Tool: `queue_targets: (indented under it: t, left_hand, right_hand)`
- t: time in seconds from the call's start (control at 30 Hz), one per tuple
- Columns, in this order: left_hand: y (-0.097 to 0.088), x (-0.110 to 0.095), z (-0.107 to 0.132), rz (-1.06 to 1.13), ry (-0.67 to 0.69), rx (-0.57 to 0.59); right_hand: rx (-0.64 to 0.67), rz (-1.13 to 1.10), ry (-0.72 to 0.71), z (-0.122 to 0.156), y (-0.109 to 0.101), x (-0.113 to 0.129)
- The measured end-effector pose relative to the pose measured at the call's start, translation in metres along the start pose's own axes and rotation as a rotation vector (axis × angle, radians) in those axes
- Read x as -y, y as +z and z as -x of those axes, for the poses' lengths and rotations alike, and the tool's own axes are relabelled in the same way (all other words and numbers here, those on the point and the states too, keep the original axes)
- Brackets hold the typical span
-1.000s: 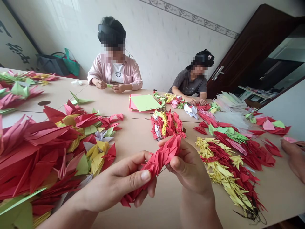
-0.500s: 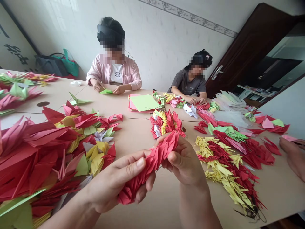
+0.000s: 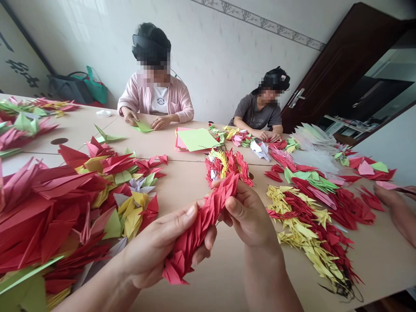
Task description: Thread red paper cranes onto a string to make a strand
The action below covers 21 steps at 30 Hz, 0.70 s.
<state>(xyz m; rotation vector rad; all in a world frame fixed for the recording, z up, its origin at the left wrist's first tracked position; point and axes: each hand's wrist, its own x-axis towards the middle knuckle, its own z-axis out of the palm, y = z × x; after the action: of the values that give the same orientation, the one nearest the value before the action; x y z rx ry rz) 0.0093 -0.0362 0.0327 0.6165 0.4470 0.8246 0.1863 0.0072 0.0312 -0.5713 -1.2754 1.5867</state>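
Your left hand and your right hand hold a strand of red paper cranes in the air above the near part of the counter, its lower end hanging below your left hand. The fingers of both hands are closed on it: the left ones wrap its lower half, and the right ones pinch its upper end with the thumb pressed against the paper. The strand should be very light and soft, and its folded wings look easy to crush, so grip it gently around the packed bodies, not by the wing tips.

A big heap of red, yellow and green paper cranes lies just to your left. Long rows of yellow and red cranes lie to your right, and a smaller red cluster sits just ahead. Farther off is a stack of pink and green paper. A co-worker's hand reaches in at the right edge, and two people work across the counter.
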Motion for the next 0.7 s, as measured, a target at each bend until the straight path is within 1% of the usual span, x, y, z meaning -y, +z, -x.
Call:
queue_targets:
  t: [0.1, 0.27, 0.5, 0.7]
  left_hand:
    - [-0.0009, 0.0010, -0.0018, 0.067, 0.002, 0.038]
    - [-0.0023, 0.0008, -0.0042, 0.157, -0.034, 0.121]
    - [-0.0029, 0.0012, -0.0021, 0.160, -0.014, 0.115]
    - [-0.0051, 0.0031, -0.0020, 0.161, -0.005, 0.158]
  right_hand:
    - [-0.011, 0.007, -0.005, -0.0006, 0.0007, 0.0004]
    - [0.022, 0.014, -0.019, 0.0005, -0.0013, -0.0005]
    - [0.053, -0.017, -0.031, -0.0006, -0.0031, -0.0005]
    - [0.109, -0.038, -0.005, -0.0018, -0.0028, -0.0001]
